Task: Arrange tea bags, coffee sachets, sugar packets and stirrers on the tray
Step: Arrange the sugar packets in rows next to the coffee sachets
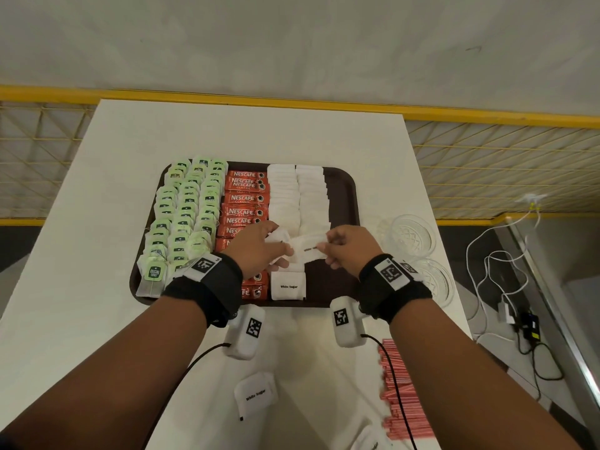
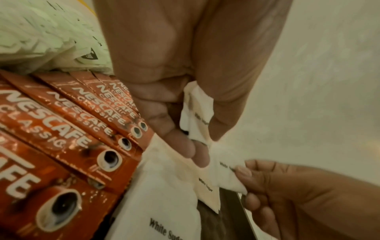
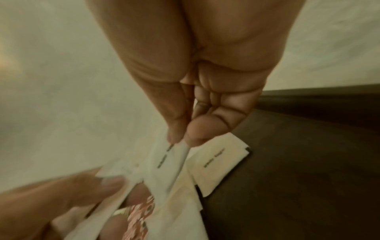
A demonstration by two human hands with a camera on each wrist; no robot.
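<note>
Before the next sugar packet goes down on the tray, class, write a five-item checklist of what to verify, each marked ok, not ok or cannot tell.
1. Right hand pinches a white sugar packet: ok.
2. Left hand holds a spare sugar packet securely: ok, thumb and fingers close on it.
3. The pinched packet is free of the left hand's fingers: cannot tell, they meet at its end.
4. Bare tray floor at the near end of the second sugar column: ok.
5. All stock on the tray: not ok; one loose sugar packet and the pink stirrers lie on the table.
</note>
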